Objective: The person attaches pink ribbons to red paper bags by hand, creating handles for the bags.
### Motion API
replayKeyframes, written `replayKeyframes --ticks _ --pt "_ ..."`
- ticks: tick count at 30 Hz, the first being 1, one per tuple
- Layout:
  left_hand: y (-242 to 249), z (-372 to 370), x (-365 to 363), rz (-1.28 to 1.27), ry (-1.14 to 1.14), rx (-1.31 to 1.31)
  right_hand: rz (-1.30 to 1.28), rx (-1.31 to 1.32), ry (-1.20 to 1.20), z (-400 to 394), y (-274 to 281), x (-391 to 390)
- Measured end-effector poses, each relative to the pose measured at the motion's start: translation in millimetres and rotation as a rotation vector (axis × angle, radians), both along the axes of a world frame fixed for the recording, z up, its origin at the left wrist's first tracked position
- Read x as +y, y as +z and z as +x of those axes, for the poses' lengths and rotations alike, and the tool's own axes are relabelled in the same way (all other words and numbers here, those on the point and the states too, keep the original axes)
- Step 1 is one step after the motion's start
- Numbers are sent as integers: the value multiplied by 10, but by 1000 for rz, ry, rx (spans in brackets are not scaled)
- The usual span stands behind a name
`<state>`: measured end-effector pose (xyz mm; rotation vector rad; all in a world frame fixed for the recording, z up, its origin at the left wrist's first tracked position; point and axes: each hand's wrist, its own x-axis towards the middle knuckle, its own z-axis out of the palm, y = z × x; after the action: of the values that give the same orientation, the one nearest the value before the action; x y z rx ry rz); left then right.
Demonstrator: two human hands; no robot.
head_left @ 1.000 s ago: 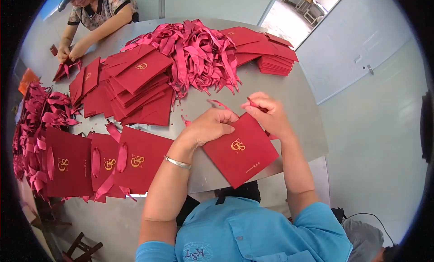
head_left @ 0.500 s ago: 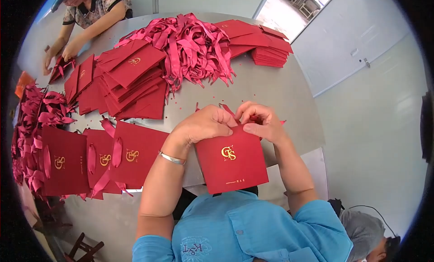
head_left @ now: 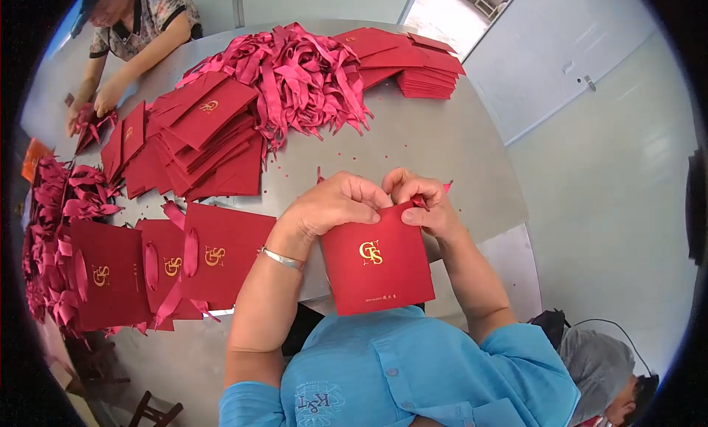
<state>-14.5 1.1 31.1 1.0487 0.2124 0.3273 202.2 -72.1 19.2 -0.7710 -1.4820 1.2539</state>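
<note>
A red paper gift bag (head_left: 377, 261) with a gold monogram hangs in front of my chest, its top edge between my two hands. My left hand (head_left: 341, 206) has its fingers curled over the upper left part of that edge, thumb on the front. At the upper right, my right hand (head_left: 424, 204) pinches the edge, and a dark red ribbon (head_left: 419, 200) shows between its thumb and fingers. Ribbon tips stick out behind both hands. The far side of the bag is hidden.
Stacked red bags (head_left: 203, 136), a heap of pink ribbons (head_left: 299, 77) and more bags (head_left: 424, 77) cover the far side of the grey table (head_left: 472, 169). Ribboned bags (head_left: 228, 254) lie to my left. A co-worker (head_left: 140, 36) handles a bag across the table; another person (head_left: 597, 375) is behind right.
My right hand has shifted slightly right, away from my left, and ribbon now shows in its fingers. The bag stays held at its top edge. The whole view has shifted a little.
</note>
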Motion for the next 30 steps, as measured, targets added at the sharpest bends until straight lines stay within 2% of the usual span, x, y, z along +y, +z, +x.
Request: replayKeyframes --ticks 4,6,12,22,25,27,30 --pt "-36 54 -30 60 2 34 -25 4 -36 -5 -4 -67" --pt "-10 74 -51 79 -5 64 -132 79 -38 -15 24 -128" --pt "-55 169 -135 57 48 63 -171 195 -121 -66 9 -231" --pt "-76 173 -134 46 -18 42 -131 197 -86 -65 -39 -246" --pt "-16 185 -171 42 17 75 -124 195 -110 -44 -56 -252" --pt "47 201 -204 -1 72 155 -158 123 -240 -24 -89 -258" --pt "-25 226 -210 -23 67 122 -164 146 -219 -10 -116 -283"
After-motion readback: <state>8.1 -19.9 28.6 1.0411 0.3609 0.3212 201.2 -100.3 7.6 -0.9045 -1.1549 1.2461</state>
